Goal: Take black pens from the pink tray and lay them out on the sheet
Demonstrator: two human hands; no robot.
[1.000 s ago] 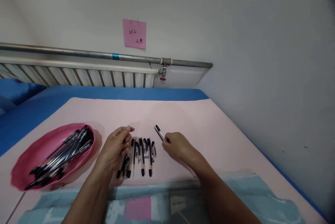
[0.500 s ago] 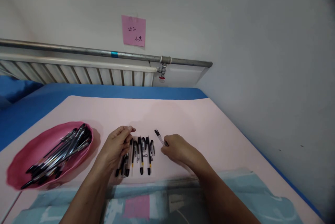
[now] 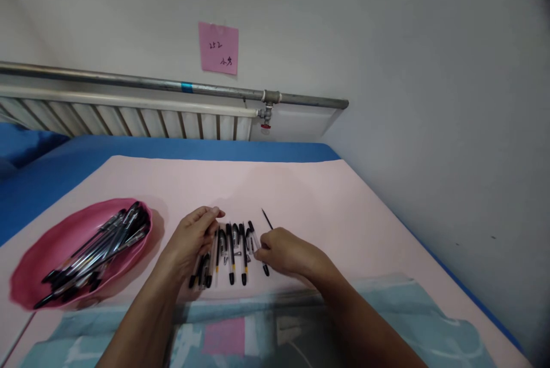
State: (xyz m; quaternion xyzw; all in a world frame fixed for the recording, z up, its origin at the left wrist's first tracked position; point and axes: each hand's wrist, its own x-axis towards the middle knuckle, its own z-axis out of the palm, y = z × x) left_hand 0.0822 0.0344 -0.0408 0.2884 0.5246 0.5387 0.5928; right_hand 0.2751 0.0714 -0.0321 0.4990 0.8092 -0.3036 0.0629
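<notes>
My right hand is closed around a thin dark pen refill, whose tip sticks up past the fingers. Beside and partly under that hand lies a clear pen barrel with black ends. To its left, clear pen barrels and dark refills lie in a row, with black-clipped pen caps between their upper ends. Small pen tips lie among them. My left hand is closed at the left end of the row, over several pen parts; whatever its fingers hold is hidden.
A pink oval basket full of pens stands on the left. The pink tabletop has a blue border. A radiator and metal pipe run behind it; the wall rises on the right.
The clear barrel that was in my right hand now lies on the table at the row's right end. A dark refill shows in that hand. My left hand has barely moved.
</notes>
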